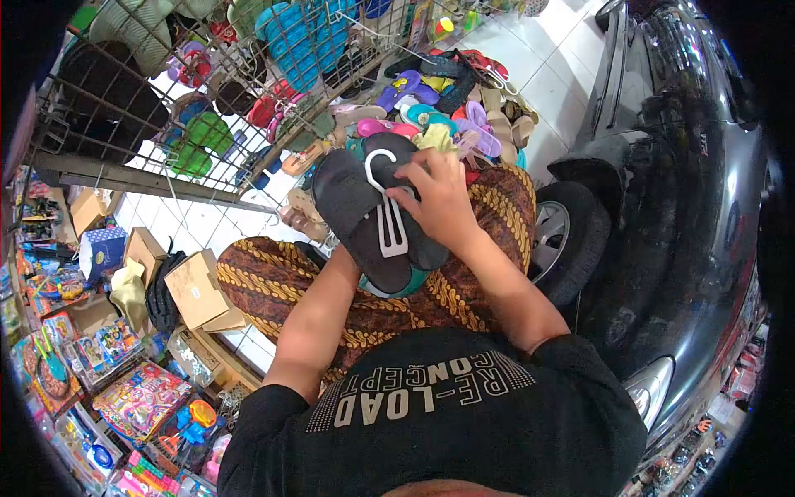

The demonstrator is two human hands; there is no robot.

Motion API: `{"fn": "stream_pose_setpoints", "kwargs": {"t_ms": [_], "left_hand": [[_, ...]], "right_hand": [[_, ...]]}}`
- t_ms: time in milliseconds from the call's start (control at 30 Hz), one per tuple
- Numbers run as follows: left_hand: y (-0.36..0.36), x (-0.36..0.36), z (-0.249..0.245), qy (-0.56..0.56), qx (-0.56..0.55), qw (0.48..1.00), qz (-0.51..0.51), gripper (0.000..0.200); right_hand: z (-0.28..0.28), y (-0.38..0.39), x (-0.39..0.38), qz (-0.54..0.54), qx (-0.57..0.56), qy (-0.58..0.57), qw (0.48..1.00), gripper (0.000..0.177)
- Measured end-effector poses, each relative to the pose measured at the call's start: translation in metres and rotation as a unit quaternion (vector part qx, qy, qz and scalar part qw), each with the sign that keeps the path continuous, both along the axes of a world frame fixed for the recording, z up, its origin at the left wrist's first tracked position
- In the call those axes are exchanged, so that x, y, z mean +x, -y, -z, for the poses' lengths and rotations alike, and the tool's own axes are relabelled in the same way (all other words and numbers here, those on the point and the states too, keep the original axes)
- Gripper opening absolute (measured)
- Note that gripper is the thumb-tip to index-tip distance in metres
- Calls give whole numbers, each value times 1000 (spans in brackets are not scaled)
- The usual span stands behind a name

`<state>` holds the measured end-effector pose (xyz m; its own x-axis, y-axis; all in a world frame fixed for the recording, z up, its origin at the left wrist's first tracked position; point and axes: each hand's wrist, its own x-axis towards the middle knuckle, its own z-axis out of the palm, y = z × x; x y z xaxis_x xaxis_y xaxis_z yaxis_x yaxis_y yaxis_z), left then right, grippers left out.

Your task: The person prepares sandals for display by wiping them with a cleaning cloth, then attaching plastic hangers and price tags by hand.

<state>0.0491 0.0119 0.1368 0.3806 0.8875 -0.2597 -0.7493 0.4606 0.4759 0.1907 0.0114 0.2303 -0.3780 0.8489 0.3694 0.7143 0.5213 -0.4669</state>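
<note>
A pair of black slide sandals (352, 207) is held up over my lap, soles and straps overlapping. A white plastic shoe hanger (392, 228) lies across them, its curved hook toward the far end and its prongs toward me. My right hand (439, 195) is closed at the hanger's neck, with thumb and forefinger bent against it and the right sandal. From the near left, my left hand (346, 261) reaches beneath the sandals and supports them; its fingers are hidden. Below the sandals, a teal item (406, 286) shows in part.
Beyond my knees is a heap of colourful sandals (431, 116). A wire rack (207, 99) with hanging footwear stands at the upper left. Open cardboard boxes (199, 290) and packaged toys (145, 398) lie left. A dark car (662, 207) is close on my right.
</note>
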Motion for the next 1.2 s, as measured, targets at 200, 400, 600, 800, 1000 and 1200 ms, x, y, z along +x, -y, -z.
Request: {"fn": "stream_pose_setpoints", "kwargs": {"t_ms": [200, 400, 600, 800, 1000, 1200], "left_hand": [[0, 3, -1, -2, 2, 1000, 11, 62], [4, 14, -2, 1, 2, 1000, 21, 62], [9, 12, -6, -2, 3, 999, 32, 62], [14, 7, -7, -5, 1, 999, 42, 62], [14, 7, -3, -6, 3, 999, 38, 62], [19, 5, 1, -25, -1, 999, 35, 62]], "right_hand": [[3, -14, 16, 17, -103, -19, 994, 40], [-5, -50, 33, -115, -124, -49, 984, 25], [-6, -71, 39, -233, -194, -22, 953, 19], [-9, -61, 33, -228, -187, -11, 956, 16], [-15, -59, 33, -165, -55, 16, 985, 17], [-10, -62, 40, -109, -97, -36, 989, 15]]}}
